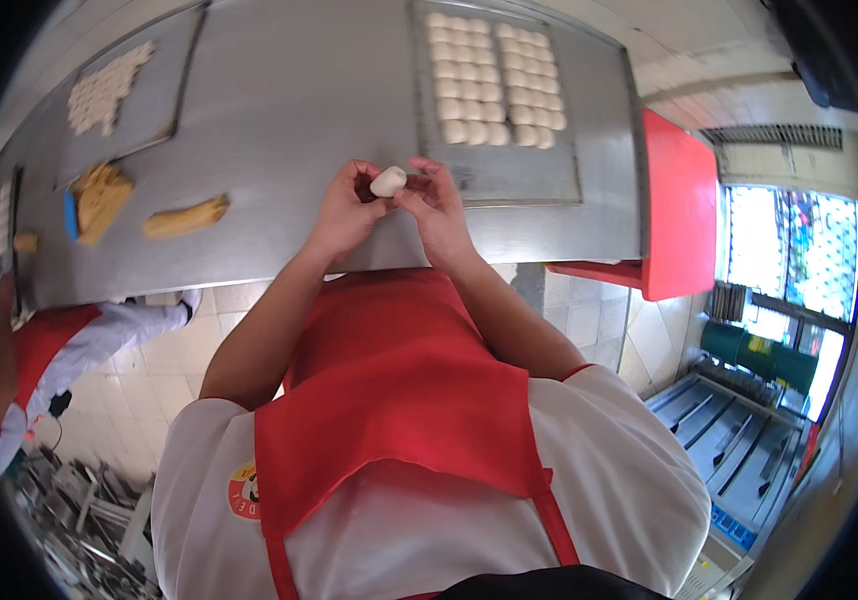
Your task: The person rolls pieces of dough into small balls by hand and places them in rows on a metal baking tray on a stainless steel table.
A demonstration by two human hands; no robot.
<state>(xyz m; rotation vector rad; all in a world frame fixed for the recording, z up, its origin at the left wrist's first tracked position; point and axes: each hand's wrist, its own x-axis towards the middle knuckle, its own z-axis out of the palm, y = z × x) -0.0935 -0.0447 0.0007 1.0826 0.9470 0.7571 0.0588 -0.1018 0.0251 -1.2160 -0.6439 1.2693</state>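
Note:
Between my two hands, above the front part of the steel table (279, 120), is a small white dough ball (389, 181). My left hand (351, 205) has its fingers curled against the ball's left side. From the right, the fingers of my right hand (434, 205) are bent around it, with the fingertips partly raised. Just beyond my right hand lies a metal tray (529, 175) bearing rows of similar dough balls (469, 85) in two blocks. The undersides of my fingers are hidden.
Left on the table are a yellow-brown dough log (186, 216), a crumbly mound (101, 200) with a blue scraper (71, 215), and another tray (164, 120) of small white pieces (109, 88). A co-worker (69, 350) stands at far left. A red chair (679, 205) adjoins the table's right end.

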